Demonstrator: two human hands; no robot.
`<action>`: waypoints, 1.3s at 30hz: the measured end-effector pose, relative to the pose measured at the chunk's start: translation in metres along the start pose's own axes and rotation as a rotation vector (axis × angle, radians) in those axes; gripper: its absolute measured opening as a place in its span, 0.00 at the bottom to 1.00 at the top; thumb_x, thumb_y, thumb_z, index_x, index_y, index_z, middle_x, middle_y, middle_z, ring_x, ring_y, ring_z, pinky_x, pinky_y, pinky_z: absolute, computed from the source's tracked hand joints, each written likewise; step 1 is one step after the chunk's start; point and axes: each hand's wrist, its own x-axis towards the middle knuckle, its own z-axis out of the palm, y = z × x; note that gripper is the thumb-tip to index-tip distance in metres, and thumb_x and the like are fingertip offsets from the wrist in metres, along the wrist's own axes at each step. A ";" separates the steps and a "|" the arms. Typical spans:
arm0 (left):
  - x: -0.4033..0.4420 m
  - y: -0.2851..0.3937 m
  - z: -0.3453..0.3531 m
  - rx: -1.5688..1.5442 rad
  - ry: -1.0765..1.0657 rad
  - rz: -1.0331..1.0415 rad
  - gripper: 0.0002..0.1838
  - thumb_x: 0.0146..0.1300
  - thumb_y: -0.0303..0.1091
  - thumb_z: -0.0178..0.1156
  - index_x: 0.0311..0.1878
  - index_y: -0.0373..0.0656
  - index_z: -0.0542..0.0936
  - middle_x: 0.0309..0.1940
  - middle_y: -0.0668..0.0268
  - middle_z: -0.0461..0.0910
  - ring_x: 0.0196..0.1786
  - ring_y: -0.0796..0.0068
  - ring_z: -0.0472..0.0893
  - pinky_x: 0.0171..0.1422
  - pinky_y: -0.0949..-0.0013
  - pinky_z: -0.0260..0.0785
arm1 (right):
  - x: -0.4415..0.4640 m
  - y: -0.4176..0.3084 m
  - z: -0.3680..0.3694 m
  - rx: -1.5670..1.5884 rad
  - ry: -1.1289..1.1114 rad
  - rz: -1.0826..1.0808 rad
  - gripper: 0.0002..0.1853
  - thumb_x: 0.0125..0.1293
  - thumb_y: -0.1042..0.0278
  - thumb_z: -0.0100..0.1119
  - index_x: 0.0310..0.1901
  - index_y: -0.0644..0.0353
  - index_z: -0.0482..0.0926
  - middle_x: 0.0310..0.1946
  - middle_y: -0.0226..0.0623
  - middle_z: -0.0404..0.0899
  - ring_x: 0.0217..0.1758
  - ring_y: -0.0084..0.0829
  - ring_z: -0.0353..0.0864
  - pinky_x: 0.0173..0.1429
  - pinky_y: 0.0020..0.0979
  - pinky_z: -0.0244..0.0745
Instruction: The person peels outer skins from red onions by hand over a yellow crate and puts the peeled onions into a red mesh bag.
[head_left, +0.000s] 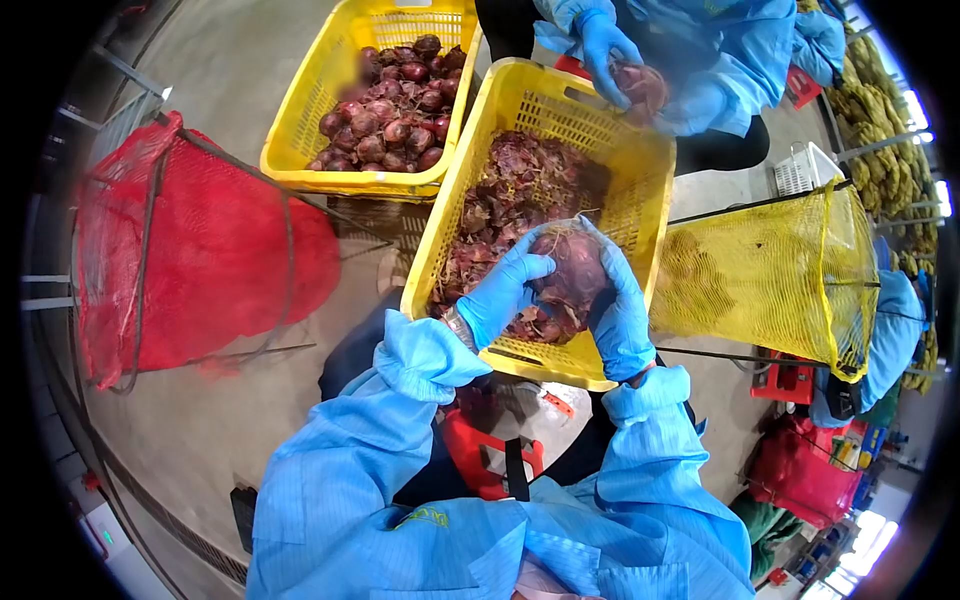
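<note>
A large red onion (pixel 572 268) is held between my two blue-gloved hands above a yellow crate (pixel 428 262). My left hand (pixel 508 285) grips its left side, with the thumb laid across the front. Around its right side curve the fingers of my right hand (pixel 622 310). Thin dry roots or fibres stick up at the onion's top. Below, loose onion skins (pixel 500 190) cover much of the crate's bottom.
Another yellow crate (pixel 285 130) with many red onions (pixel 395 120) stands at the upper left. Across from me, a co-worker's gloved hands (pixel 610 50) hold an onion (pixel 640 88). A red mesh bag (pixel 220 260) is at left, a yellow mesh bag (pixel 780 280) at right, both on frames.
</note>
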 end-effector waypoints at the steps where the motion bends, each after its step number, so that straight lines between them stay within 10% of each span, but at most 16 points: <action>1: -0.002 0.002 0.002 -0.059 0.021 0.025 0.31 0.64 0.27 0.53 0.71 0.47 0.62 0.60 0.64 0.73 0.60 0.69 0.76 0.61 0.63 0.73 | 0.001 0.002 -0.002 0.008 0.003 0.005 0.28 0.74 0.54 0.46 0.69 0.60 0.64 0.67 0.41 0.67 0.69 0.36 0.67 0.74 0.39 0.61; 11: 0.003 -0.003 -0.027 -0.239 0.084 -0.030 0.29 0.64 0.41 0.50 0.68 0.42 0.67 0.63 0.58 0.73 0.63 0.59 0.75 0.67 0.46 0.67 | 0.005 0.008 0.005 0.038 -0.001 0.040 0.27 0.74 0.58 0.49 0.68 0.66 0.65 0.65 0.39 0.70 0.67 0.31 0.69 0.73 0.33 0.60; 20: 0.000 0.016 -0.027 -0.523 0.078 0.022 0.30 0.66 0.46 0.42 0.66 0.39 0.68 0.64 0.54 0.72 0.63 0.53 0.74 0.70 0.44 0.63 | 0.003 0.008 0.006 -0.060 -0.046 0.105 0.27 0.72 0.58 0.54 0.68 0.61 0.66 0.62 0.37 0.73 0.48 0.24 0.80 0.50 0.28 0.77; 25: -0.002 0.092 -0.041 -0.828 -0.361 0.253 0.31 0.68 0.54 0.51 0.66 0.44 0.68 0.60 0.54 0.75 0.63 0.43 0.72 0.69 0.40 0.62 | 0.003 -0.003 -0.003 -0.018 -0.061 0.137 0.27 0.72 0.58 0.54 0.68 0.61 0.66 0.62 0.38 0.73 0.48 0.23 0.80 0.48 0.25 0.75; 27: -0.017 0.111 -0.017 -0.639 0.122 0.530 0.34 0.66 0.55 0.56 0.67 0.42 0.67 0.60 0.53 0.74 0.64 0.37 0.70 0.70 0.36 0.58 | 0.009 -0.011 -0.016 -0.061 0.009 0.064 0.27 0.72 0.57 0.52 0.68 0.61 0.66 0.61 0.39 0.74 0.45 0.23 0.79 0.48 0.24 0.74; 29: -0.009 0.101 -0.032 -0.459 0.095 0.496 0.28 0.67 0.53 0.56 0.61 0.41 0.73 0.59 0.55 0.75 0.61 0.48 0.75 0.65 0.47 0.67 | 0.013 -0.018 -0.025 -0.045 0.079 -0.034 0.25 0.72 0.58 0.52 0.66 0.61 0.69 0.59 0.38 0.76 0.43 0.21 0.79 0.48 0.23 0.73; 36: 0.012 0.069 -0.064 -0.272 0.075 0.255 0.15 0.69 0.38 0.55 0.53 0.41 0.79 0.42 0.62 0.82 0.42 0.66 0.81 0.45 0.66 0.74 | 0.077 0.077 -0.168 -0.886 0.254 0.266 0.17 0.64 0.63 0.61 0.53 0.62 0.81 0.39 0.34 0.84 0.38 0.21 0.78 0.44 0.24 0.73; 39: 0.010 0.072 -0.059 -0.248 0.094 0.253 0.17 0.69 0.37 0.55 0.56 0.40 0.77 0.43 0.61 0.82 0.43 0.66 0.81 0.45 0.67 0.74 | 0.077 0.100 -0.164 -1.944 0.080 0.446 0.23 0.61 0.58 0.60 0.59 0.49 0.78 0.51 0.40 0.82 0.54 0.51 0.79 0.58 0.44 0.75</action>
